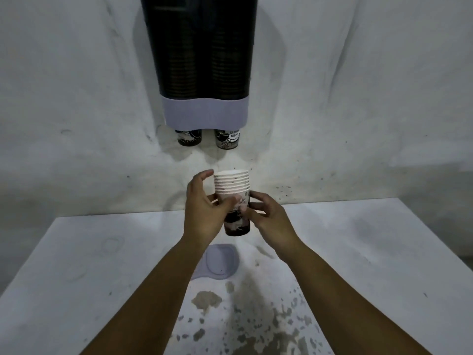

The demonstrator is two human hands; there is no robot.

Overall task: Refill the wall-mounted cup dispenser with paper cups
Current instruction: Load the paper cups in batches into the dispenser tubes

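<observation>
Fingers (225, 202) of my left hand (202, 208) and right hand (268, 213) curl round the cup stack (233, 198), upright. The dispenser (204, 60) hangs straight above, over the counter's (358, 239) back edge.

Scuffed white wall (358, 85) behind a stained (brownish blotches) white table (76, 278)
</observation>
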